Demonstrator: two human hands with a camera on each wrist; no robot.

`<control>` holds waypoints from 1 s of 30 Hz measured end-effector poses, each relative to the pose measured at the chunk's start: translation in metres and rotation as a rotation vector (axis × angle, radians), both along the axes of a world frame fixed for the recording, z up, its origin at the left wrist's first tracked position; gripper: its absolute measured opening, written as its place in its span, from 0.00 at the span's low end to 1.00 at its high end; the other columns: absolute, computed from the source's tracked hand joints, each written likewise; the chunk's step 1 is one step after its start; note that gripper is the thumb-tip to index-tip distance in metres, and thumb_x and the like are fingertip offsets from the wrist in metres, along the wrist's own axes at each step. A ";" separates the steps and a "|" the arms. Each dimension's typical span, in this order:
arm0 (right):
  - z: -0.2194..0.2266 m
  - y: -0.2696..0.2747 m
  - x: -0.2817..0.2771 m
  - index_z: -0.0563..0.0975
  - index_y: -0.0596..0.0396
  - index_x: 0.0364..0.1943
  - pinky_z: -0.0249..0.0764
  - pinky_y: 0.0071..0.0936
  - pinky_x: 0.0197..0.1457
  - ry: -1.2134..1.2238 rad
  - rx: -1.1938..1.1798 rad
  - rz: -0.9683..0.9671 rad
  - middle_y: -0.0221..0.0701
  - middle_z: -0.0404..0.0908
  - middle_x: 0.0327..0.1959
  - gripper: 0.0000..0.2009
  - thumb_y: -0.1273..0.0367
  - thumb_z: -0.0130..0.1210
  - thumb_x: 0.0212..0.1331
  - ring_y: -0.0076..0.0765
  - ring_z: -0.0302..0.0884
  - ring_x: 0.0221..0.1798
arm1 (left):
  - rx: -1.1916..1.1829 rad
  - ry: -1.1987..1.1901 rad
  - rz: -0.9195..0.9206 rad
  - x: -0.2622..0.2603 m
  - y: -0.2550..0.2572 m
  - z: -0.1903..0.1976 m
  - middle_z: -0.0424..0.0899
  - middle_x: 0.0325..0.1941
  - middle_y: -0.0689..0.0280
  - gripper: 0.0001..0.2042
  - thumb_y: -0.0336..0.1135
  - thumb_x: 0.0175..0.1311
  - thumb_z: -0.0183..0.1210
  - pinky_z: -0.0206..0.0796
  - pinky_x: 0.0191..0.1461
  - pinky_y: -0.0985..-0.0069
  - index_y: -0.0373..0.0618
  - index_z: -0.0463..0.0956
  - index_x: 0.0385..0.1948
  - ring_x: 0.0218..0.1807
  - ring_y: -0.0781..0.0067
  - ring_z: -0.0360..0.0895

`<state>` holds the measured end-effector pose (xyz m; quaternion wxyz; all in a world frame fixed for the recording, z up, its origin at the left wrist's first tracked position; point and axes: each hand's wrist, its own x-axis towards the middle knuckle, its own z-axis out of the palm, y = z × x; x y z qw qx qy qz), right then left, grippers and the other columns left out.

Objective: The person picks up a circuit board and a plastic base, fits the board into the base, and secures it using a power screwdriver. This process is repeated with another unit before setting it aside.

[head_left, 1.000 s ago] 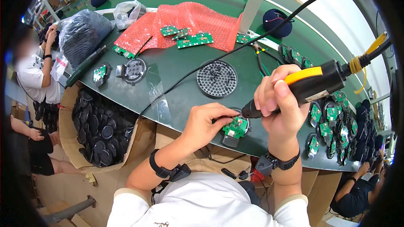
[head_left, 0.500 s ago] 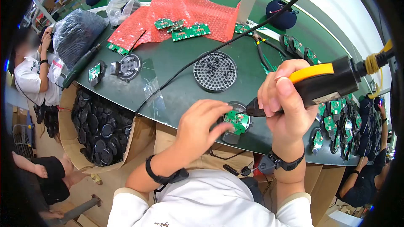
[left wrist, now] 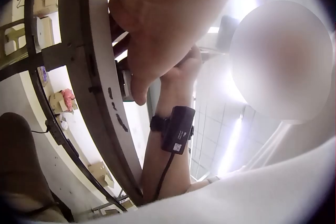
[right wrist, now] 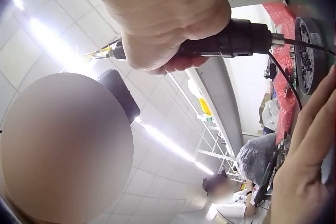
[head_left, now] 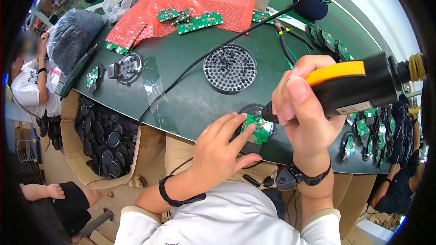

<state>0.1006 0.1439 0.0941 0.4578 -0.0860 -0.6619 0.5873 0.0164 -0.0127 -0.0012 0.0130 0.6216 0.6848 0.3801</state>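
Observation:
In the head view my right hand (head_left: 311, 109) grips a black electric screwdriver (head_left: 354, 88) with a yellow lever, its nose pointing at a green circuit board (head_left: 260, 131). That board lies on a round black part (head_left: 252, 109) near the table's front edge. My left hand (head_left: 220, 152) rests with spread, fairly straight fingers, fingertips on the board's left side. The right wrist view shows the screwdriver (right wrist: 231, 39) in my right hand (right wrist: 173, 19), its bit reaching toward the table, and my left hand (right wrist: 307, 166) below it.
Behind the board stands a round dish (head_left: 230, 68) of small black pieces. Red bubble wrap (head_left: 195, 0) with boards lies at the back, pliers (head_left: 286, 41) to its right. Several assembled parts (head_left: 372, 131) are piled at right; a carton (head_left: 136, 154) of black parts stands front left. A cable crosses the table.
My left hand has let go near the screwdriver tip, opened, and come down on the board's left side. The right hand stays on the screwdriver at the board. The head view has shifted slightly.

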 end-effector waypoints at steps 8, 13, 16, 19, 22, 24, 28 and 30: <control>-0.004 -0.001 -0.003 0.73 0.60 0.46 0.66 0.23 0.23 -0.013 -0.026 -0.006 0.26 0.72 0.20 0.08 0.73 0.60 0.72 0.20 0.65 0.17 | -0.021 0.005 -0.035 -0.004 0.000 0.004 0.82 0.67 0.55 0.32 0.53 0.50 0.77 0.74 0.64 0.55 0.42 0.85 0.56 0.68 0.47 0.79; -0.003 -0.005 -0.004 0.73 0.60 0.46 0.66 0.22 0.23 -0.044 -0.019 -0.025 0.27 0.73 0.21 0.08 0.74 0.61 0.71 0.20 0.67 0.18 | -0.053 -0.005 -0.067 -0.005 0.000 0.005 0.81 0.70 0.55 0.32 0.50 0.53 0.75 0.72 0.66 0.55 0.38 0.84 0.56 0.69 0.47 0.78; 0.002 -0.007 -0.007 0.73 0.61 0.46 0.67 0.22 0.23 -0.066 -0.019 -0.009 0.27 0.73 0.21 0.08 0.74 0.61 0.70 0.21 0.69 0.18 | -0.054 -0.013 -0.069 -0.005 0.000 0.006 0.81 0.69 0.54 0.32 0.50 0.52 0.76 0.72 0.66 0.56 0.38 0.84 0.56 0.69 0.47 0.78; 0.005 -0.012 -0.012 0.73 0.61 0.46 0.67 0.21 0.23 -0.062 -0.026 0.009 0.28 0.73 0.22 0.08 0.75 0.61 0.70 0.21 0.69 0.18 | -0.038 -0.031 -0.057 -0.005 -0.001 0.007 0.82 0.67 0.53 0.32 0.49 0.51 0.77 0.72 0.65 0.56 0.39 0.84 0.56 0.69 0.48 0.78; 0.005 -0.012 -0.013 0.73 0.61 0.46 0.67 0.22 0.23 -0.061 -0.016 0.022 0.29 0.74 0.23 0.08 0.76 0.62 0.69 0.21 0.69 0.18 | -0.038 -0.019 -0.053 -0.006 0.000 0.006 0.82 0.66 0.53 0.32 0.49 0.50 0.77 0.73 0.65 0.56 0.40 0.84 0.56 0.69 0.48 0.79; 0.001 -0.010 -0.011 0.73 0.60 0.46 0.67 0.22 0.23 -0.067 0.010 0.035 0.29 0.74 0.24 0.09 0.76 0.62 0.69 0.21 0.69 0.18 | -0.043 -0.013 -0.053 -0.006 0.000 0.006 0.82 0.67 0.54 0.32 0.49 0.50 0.77 0.73 0.65 0.57 0.40 0.84 0.56 0.69 0.49 0.79; -0.003 -0.011 -0.008 0.73 0.60 0.46 0.68 0.22 0.23 -0.077 0.012 -0.054 0.30 0.74 0.25 0.09 0.76 0.61 0.70 0.21 0.69 0.18 | -0.041 -0.002 -0.043 -0.005 0.001 0.005 0.82 0.68 0.56 0.31 0.50 0.51 0.76 0.73 0.64 0.58 0.41 0.84 0.56 0.69 0.51 0.79; -0.003 -0.010 -0.006 0.73 0.60 0.46 0.68 0.22 0.23 -0.091 0.043 -0.062 0.29 0.74 0.25 0.09 0.75 0.61 0.70 0.21 0.69 0.18 | -0.024 0.044 -0.036 -0.006 0.002 0.005 0.84 0.63 0.56 0.33 0.53 0.47 0.77 0.74 0.61 0.58 0.43 0.85 0.54 0.66 0.52 0.80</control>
